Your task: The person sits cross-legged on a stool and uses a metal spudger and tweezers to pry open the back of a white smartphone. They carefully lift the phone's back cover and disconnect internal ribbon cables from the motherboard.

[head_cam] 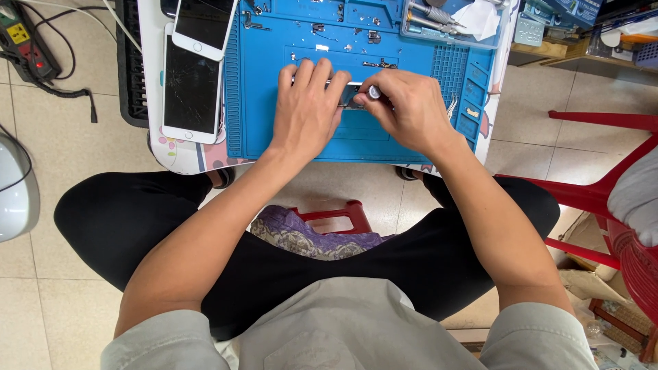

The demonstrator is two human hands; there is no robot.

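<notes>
Right now you are working over the blue repair mat (274, 103) on the table (154, 27), both hands close together near the middle of it. Your left hand (305, 109) is lying flat with fingers spread, pressing down on a small metal-edged device part (351, 96), mostly hidden under your fingers. Your right hand (411, 113) is closing its fingertips around a small screwdriver (374, 92), its pale round cap showing just beside your left fingertips. The part is sitting between the two hands, touching both. You are doing well to keep the left palm steady so the part is not sliding on the mat, and to hold the driver upright with light pressure; I cannot tell where its tip is seated. Two white phones (192, 75) are lying face up toward the table's left edge, well apart from your hands, and a tray of tools (439, 20) is resting at the far edge
</notes>
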